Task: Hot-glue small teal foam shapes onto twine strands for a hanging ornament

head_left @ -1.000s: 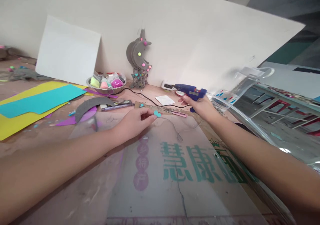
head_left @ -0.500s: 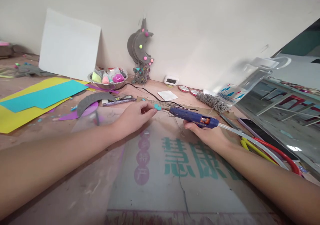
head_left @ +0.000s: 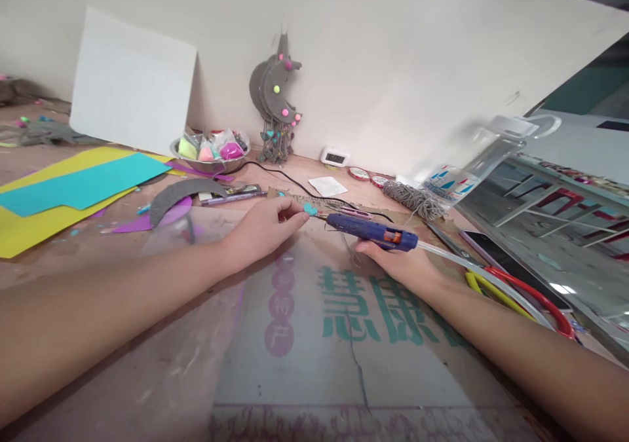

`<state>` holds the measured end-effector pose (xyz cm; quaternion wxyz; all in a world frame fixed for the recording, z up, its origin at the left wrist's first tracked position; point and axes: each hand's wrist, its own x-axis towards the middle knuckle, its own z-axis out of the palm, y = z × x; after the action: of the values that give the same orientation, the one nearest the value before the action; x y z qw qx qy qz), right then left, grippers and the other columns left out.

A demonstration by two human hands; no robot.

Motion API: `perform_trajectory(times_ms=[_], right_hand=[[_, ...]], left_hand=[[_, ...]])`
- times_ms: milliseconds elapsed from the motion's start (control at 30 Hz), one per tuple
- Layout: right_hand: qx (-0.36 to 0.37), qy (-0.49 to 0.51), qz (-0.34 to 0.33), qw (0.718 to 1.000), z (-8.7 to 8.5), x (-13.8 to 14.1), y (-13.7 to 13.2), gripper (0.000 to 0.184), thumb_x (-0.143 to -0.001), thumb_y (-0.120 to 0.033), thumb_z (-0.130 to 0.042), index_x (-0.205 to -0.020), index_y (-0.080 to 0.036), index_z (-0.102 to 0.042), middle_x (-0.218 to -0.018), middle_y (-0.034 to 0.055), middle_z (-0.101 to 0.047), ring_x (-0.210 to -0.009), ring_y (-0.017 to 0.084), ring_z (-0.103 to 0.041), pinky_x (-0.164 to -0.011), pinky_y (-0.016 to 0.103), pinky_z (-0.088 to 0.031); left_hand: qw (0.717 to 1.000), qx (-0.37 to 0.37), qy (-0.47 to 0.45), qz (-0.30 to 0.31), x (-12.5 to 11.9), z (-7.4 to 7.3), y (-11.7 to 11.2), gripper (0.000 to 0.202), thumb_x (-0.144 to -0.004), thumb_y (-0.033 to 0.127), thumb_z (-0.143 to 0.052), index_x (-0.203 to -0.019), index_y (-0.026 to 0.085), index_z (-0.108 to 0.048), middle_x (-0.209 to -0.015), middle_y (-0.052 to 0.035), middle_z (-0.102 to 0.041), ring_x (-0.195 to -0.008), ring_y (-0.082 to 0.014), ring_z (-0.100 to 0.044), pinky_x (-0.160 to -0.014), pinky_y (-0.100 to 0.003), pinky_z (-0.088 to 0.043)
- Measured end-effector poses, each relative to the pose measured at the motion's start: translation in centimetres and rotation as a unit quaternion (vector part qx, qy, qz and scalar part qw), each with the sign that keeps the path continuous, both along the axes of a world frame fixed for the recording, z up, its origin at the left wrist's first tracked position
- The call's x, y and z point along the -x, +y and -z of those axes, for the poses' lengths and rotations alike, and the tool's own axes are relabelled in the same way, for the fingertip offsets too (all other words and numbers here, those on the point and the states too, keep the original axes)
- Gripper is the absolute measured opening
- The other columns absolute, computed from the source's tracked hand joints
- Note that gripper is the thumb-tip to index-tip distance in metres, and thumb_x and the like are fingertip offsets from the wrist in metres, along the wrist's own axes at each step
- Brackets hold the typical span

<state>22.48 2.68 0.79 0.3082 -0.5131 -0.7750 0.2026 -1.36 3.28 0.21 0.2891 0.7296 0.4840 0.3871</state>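
Note:
My left hand (head_left: 265,227) pinches a small teal heart cutout (head_left: 309,209) just above the work mat (head_left: 314,337). My right hand (head_left: 400,265) grips a blue hot glue gun (head_left: 371,230), lying nearly level. Its nozzle points left and touches or nearly touches the teal heart. A clear glue stick (head_left: 442,251) sticks out of the gun's back, and a black cord (head_left: 280,177) runs toward the wall.
Teal and yellow paper sheets (head_left: 69,190) lie at the left. A metal bowl (head_left: 209,157) of coloured clay, a grey moon ornament (head_left: 275,98), a white board (head_left: 132,82), twine (head_left: 415,198), a plastic bottle (head_left: 472,167), a phone (head_left: 491,249) and red-yellow handles (head_left: 531,291) surround the mat.
My right hand brought the glue gun from near the wall down and left to the teal heart. My left hand stayed almost still, holding the heart.

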Motion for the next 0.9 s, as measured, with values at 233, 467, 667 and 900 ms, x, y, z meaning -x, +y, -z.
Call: perform_trajectory(times_ms=[233, 467, 667, 900], right_hand=[[-0.005, -0.010, -0.005, 1.000, 0.30, -0.15, 0.14, 0.015, -0.073, -0.036, -0.063, -0.071, -0.021, -0.059, -0.069, 0.0001, -0.064, -0.064, 0.017, -0.061, -0.059, 0.026, -0.049], [0.003, -0.015, 0.013, 1.000, 0.26, -0.10, -0.03, 0.018, -0.072, -0.038, -0.063, -0.070, -0.021, -0.059, -0.067, -0.0005, -0.062, -0.063, 0.017, -0.059, -0.059, 0.026, -0.049], [-0.001, -0.013, 0.009, 1.000, 0.15, 0.07, -0.02, 0.018, -0.073, -0.038, -0.063, -0.070, -0.021, -0.059, -0.067, -0.0003, -0.062, -0.064, 0.017, -0.060, -0.059, 0.026, -0.049], [-0.007, -0.016, 0.031, 0.999, 0.24, 0.06, -0.16, 0.021, -0.071, -0.040, -0.064, -0.067, -0.021, -0.058, -0.063, -0.0010, -0.061, -0.060, 0.016, -0.057, -0.054, 0.025, -0.046]], left_hand=[[1.000, 0.011, -0.002, 0.004, 0.11, -0.01, 0.06, 0.021, -0.082, 0.034, -0.048, -0.075, 0.017, -0.058, -0.069, 0.0028, -0.060, -0.063, -0.0114, -0.050, -0.058, -0.022, -0.037], [1.000, 0.016, -0.002, 0.010, 0.06, -0.14, 0.01, 0.022, -0.082, 0.035, -0.047, -0.076, 0.017, -0.058, -0.072, 0.0018, -0.061, -0.063, -0.0120, -0.051, -0.059, -0.023, -0.037], [1.000, 0.016, -0.004, 0.013, 0.10, -0.10, 0.01, 0.023, -0.082, 0.036, -0.047, -0.076, 0.017, -0.058, -0.073, 0.0011, -0.062, -0.064, -0.0126, -0.051, -0.059, -0.023, -0.037], [1.000, 0.021, -0.012, 0.012, 0.13, -0.09, -0.06, 0.024, -0.083, 0.037, -0.047, -0.076, 0.017, -0.058, -0.072, 0.0017, -0.061, -0.063, -0.0120, -0.051, -0.059, -0.023, -0.038]])
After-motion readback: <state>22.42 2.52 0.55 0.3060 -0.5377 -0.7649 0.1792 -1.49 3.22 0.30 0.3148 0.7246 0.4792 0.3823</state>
